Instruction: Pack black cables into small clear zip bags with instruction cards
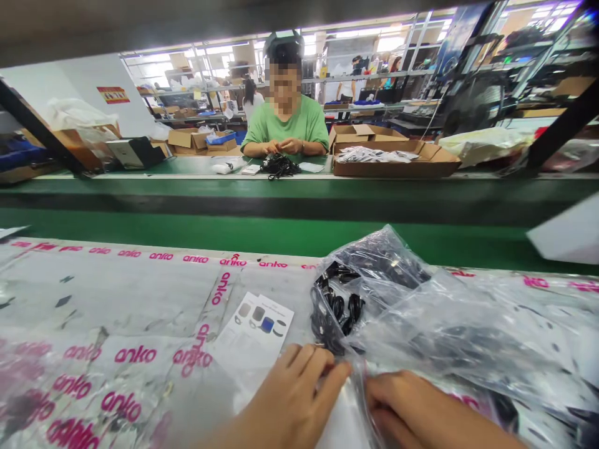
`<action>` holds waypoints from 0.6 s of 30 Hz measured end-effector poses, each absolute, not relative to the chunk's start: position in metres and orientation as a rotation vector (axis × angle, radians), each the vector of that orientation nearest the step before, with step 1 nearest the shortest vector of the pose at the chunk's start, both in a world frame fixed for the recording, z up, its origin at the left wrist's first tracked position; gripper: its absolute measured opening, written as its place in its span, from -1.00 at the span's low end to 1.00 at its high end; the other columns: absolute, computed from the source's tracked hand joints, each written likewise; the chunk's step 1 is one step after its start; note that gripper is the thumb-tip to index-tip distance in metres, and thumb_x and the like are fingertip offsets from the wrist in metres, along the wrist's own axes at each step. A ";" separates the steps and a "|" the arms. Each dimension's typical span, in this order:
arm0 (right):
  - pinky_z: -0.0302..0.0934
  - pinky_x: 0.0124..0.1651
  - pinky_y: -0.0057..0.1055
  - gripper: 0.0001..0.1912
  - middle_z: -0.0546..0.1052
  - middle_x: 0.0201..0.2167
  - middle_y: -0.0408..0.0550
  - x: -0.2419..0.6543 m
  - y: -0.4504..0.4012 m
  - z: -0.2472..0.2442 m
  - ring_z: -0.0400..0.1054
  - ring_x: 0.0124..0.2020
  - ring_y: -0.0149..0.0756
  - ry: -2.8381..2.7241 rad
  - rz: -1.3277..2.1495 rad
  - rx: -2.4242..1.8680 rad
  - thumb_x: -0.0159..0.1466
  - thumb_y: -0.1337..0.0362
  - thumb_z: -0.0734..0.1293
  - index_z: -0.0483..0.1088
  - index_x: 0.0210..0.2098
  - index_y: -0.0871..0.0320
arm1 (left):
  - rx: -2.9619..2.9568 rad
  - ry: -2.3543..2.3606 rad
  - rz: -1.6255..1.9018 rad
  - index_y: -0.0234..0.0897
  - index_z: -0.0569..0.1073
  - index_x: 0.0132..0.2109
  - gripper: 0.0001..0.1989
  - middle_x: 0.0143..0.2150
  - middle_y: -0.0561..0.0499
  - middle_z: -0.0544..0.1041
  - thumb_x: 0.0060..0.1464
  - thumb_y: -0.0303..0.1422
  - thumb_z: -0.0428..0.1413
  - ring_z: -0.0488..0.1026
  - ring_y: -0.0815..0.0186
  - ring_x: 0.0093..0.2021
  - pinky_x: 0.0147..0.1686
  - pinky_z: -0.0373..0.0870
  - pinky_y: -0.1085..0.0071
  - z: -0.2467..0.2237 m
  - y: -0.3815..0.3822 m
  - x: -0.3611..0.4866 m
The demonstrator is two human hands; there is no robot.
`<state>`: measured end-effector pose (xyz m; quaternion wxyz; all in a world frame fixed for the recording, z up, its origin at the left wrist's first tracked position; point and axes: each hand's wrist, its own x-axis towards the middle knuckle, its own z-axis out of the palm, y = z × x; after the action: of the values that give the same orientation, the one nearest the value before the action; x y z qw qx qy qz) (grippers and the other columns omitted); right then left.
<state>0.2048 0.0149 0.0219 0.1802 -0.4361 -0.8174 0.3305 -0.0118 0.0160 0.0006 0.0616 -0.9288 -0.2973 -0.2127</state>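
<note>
Low in the view, my left hand (304,390) has its fingers bent together at the edge of a small clear plastic bag (350,411). Opposite it, my right hand (405,402) is closed on the other side of the same bag; its fingertips are partly hidden. Just beyond my hands, a large clear bag (388,255) lies with its mouth towards the left, and coiled black cables (344,305) show inside. To the left of the cables lies a printed leaflet (262,321) with pictures of small devices on it.
Tape printed "anko" covers the white worktable (140,293). Behind it runs a green conveyor belt (196,231). Across the belt, a person in a green shirt (286,125) handles something near black cables (279,166). An open carton (395,163) holds white packets. A white box corner (568,231) juts in at right.
</note>
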 end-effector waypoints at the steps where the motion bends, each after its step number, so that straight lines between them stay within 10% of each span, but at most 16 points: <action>1: 0.08 -0.55 -0.60 -0.76 0.46 -0.61 -0.21 0.198 0.019 0.021 0.28 -0.63 -0.48 -2.328 1.012 -1.271 0.08 0.59 0.21 0.38 -0.57 0.18 | -2.796 -0.903 -0.646 -0.48 0.25 0.11 -0.53 -0.20 -0.21 0.43 0.32 -0.25 -0.36 0.41 0.09 -0.29 -0.35 0.37 0.20 -0.002 0.017 -0.012; 7: 0.03 -0.61 -0.61 -0.78 0.34 -0.64 -0.21 0.185 0.024 0.018 0.20 -0.65 -0.49 -2.183 1.305 -1.327 0.21 0.46 0.15 0.38 -0.47 0.21 | -2.771 -1.018 -0.708 -0.45 0.26 0.11 -0.28 -0.17 -0.18 0.42 0.22 0.13 -0.30 0.39 0.10 -0.25 -0.28 0.39 0.19 -0.003 0.015 -0.016; 18: -0.09 -0.57 -0.61 -0.92 0.26 -0.65 -0.24 0.187 0.026 0.022 0.09 -0.63 -0.51 -1.909 1.570 -1.364 0.13 0.34 0.20 0.27 -0.48 0.20 | -2.916 -1.113 -0.736 -0.46 0.27 0.09 -0.29 -0.13 -0.24 0.40 0.20 0.14 -0.23 0.37 0.02 -0.19 -0.25 0.45 0.05 0.009 0.016 -0.017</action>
<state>0.1871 0.0261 0.0224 0.1584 -0.4771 -0.6676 0.5492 -0.0167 0.0155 0.0087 -0.0326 -0.9088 -0.3468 -0.2295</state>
